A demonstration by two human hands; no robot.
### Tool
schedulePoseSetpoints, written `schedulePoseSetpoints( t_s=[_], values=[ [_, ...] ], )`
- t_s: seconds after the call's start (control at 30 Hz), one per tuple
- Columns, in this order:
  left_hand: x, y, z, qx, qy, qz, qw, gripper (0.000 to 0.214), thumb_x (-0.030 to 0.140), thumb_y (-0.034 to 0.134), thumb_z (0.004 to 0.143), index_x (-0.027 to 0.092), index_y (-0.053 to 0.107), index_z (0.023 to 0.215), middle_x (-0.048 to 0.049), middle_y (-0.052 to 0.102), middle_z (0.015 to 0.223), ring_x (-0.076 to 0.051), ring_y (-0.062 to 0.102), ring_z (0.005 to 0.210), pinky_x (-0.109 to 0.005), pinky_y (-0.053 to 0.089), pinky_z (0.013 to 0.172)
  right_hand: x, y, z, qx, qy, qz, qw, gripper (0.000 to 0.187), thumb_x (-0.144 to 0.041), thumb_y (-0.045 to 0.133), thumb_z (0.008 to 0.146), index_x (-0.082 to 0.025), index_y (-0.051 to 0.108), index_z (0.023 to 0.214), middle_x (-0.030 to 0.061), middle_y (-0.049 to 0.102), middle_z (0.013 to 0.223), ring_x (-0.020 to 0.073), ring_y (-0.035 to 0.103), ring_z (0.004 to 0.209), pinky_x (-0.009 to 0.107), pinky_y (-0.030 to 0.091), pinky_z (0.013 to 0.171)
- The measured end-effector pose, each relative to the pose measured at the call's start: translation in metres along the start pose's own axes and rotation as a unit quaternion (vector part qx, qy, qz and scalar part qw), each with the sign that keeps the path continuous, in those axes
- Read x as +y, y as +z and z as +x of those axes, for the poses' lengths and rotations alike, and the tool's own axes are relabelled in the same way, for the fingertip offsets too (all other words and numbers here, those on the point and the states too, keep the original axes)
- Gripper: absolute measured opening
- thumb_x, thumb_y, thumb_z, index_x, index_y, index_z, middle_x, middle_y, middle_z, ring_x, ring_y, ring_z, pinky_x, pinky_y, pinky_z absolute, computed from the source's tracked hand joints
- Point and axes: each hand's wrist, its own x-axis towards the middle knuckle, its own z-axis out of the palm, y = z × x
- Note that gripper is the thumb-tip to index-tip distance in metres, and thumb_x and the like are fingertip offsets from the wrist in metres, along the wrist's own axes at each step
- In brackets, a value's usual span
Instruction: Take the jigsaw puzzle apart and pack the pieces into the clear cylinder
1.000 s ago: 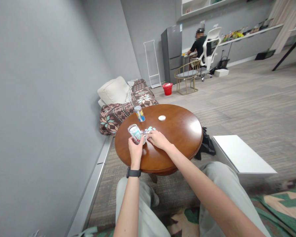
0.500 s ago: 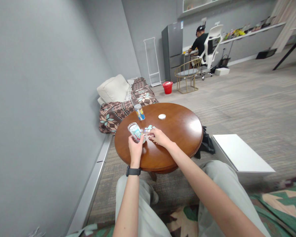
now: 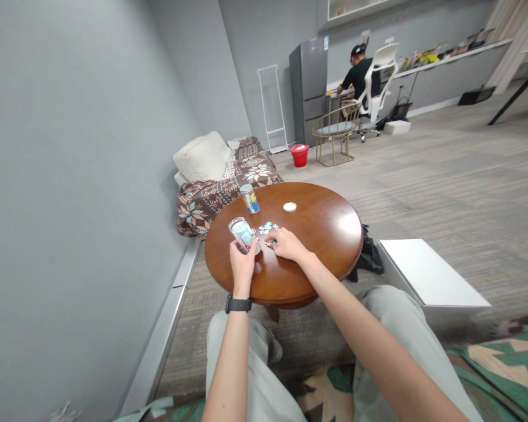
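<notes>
Head view: left hand curls round tilted can near table's left edge, likely steadying it; right hand bunched by jigsaw pieces, hold unclear.

Wearing a snug black wristband with a squarish dark case on the left wrist. Dressed in loose, pale grey trousers, softly creased. Bare along both forearms, with a tiny spot on the left.
</notes>
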Motion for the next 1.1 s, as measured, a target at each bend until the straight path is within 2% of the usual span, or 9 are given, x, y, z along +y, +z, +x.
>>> schedulePoseSetpoints(
  t_s=[0.13, 0.3, 0.4, 0.53, 0.67, 0.8, 0.97, 1.1],
  values=[
    [0.002, 0.000, 0.000, -0.001, -0.002, 0.000, 1.000, 0.044, 0.046, 0.075, 0.073, 0.019, 0.055, 0.101, -0.0065, 0.067, 0.101, -0.020, 0.065, 0.094, -0.035, 0.050, 0.087, 0.002, 0.001, 0.001, -0.002, 0.009, 0.009, 1.000, 0.024, -0.013, 0.059, 0.083, -0.023, 0.075, 0.097, 0.0047, 0.074, 0.101, 0.0213, 0.062, 0.096, 0.029, 0.045, 0.088],
    [-0.002, 0.001, 0.001, -0.005, 0.000, -0.009, 1.000, 0.044, 0.046, 0.075, 0.074, 0.019, 0.055, 0.102, -0.0065, 0.067, 0.101, -0.020, 0.065, 0.094, -0.035, 0.050, 0.087, 0.003, 0.002, 0.002, -0.001, 0.016, -0.002, 1.000, 0.030, -0.010, 0.056, 0.080, -0.023, 0.075, 0.101, 0.0049, 0.074, 0.096, 0.0221, 0.063, 0.092, 0.029, 0.045, 0.085],
    [-0.004, 0.001, 0.002, -0.005, 0.004, -0.009, 1.000, 0.045, 0.047, 0.075, 0.074, 0.018, 0.055, 0.102, -0.0067, 0.067, 0.101, -0.021, 0.065, 0.093, -0.035, 0.050, 0.087, 0.003, 0.003, 0.002, -0.008, 0.019, -0.004, 1.000, 0.029, -0.009, 0.053, 0.080, -0.023, 0.076, 0.091, 0.0048, 0.073, 0.091, 0.0215, 0.063, 0.089, 0.028, 0.045, 0.082],
    [-0.004, 0.001, 0.002, -0.004, 0.003, -0.012, 1.000, 0.046, 0.047, 0.075, 0.073, 0.018, 0.055, 0.102, -0.0067, 0.067, 0.101, -0.020, 0.065, 0.093, -0.035, 0.050, 0.086, 0.001, 0.001, 0.000, 0.004, 0.010, -0.022, 1.000, 0.021, -0.010, 0.056, 0.080, -0.021, 0.074, 0.083, 0.0071, 0.069, 0.099, 0.0216, 0.061, 0.095, 0.029, 0.045, 0.085],
    [-0.002, 0.001, 0.001, -0.002, 0.002, -0.009, 1.000, 0.043, 0.045, 0.076, 0.074, 0.018, 0.056, 0.102, -0.0060, 0.067, 0.101, -0.019, 0.065, 0.092, -0.034, 0.049, 0.085, -0.003, -0.002, -0.003, 0.013, -0.016, -0.029, 0.999, 0.011, -0.022, 0.063, 0.082, -0.021, 0.073, 0.088, 0.0073, 0.065, 0.106, 0.0229, 0.058, 0.101, 0.034, 0.045, 0.089],
    [0.000, 0.001, 0.000, -0.002, -0.002, -0.017, 1.000, 0.042, 0.042, 0.076, 0.074, 0.018, 0.055, 0.101, -0.0056, 0.067, 0.100, -0.019, 0.065, 0.090, -0.032, 0.050, 0.084, -0.004, -0.002, -0.003, 0.000, -0.016, -0.009, 1.000, 0.012, -0.030, 0.074, 0.078, -0.021, 0.072, 0.085, 0.0065, 0.064, 0.104, 0.0233, 0.056, 0.103, 0.035, 0.043, 0.089],
    [-0.003, 0.001, 0.001, 0.000, -0.003, -0.008, 1.000, 0.043, 0.045, 0.076, 0.074, 0.019, 0.056, 0.102, -0.0051, 0.067, 0.099, -0.019, 0.065, 0.090, -0.033, 0.049, 0.085, 0.003, 0.002, 0.001, 0.035, -0.025, 0.017, 0.999, 0.005, -0.017, 0.071, 0.079, -0.020, 0.067, 0.080, 0.0046, 0.063, 0.095, 0.0201, 0.056, 0.096, 0.032, 0.042, 0.086],
    [-0.008, 0.002, 0.003, 0.001, 0.003, -0.007, 1.000, 0.045, 0.047, 0.075, 0.074, 0.019, 0.056, 0.103, -0.0053, 0.067, 0.100, -0.019, 0.064, 0.091, -0.034, 0.049, 0.086, 0.010, 0.003, 0.003, 0.065, -0.003, 0.055, 0.996, 0.011, -0.008, 0.065, 0.078, -0.018, 0.066, 0.081, 0.0035, 0.059, 0.093, 0.0159, 0.057, 0.088, 0.027, 0.044, 0.082]
  ],
)
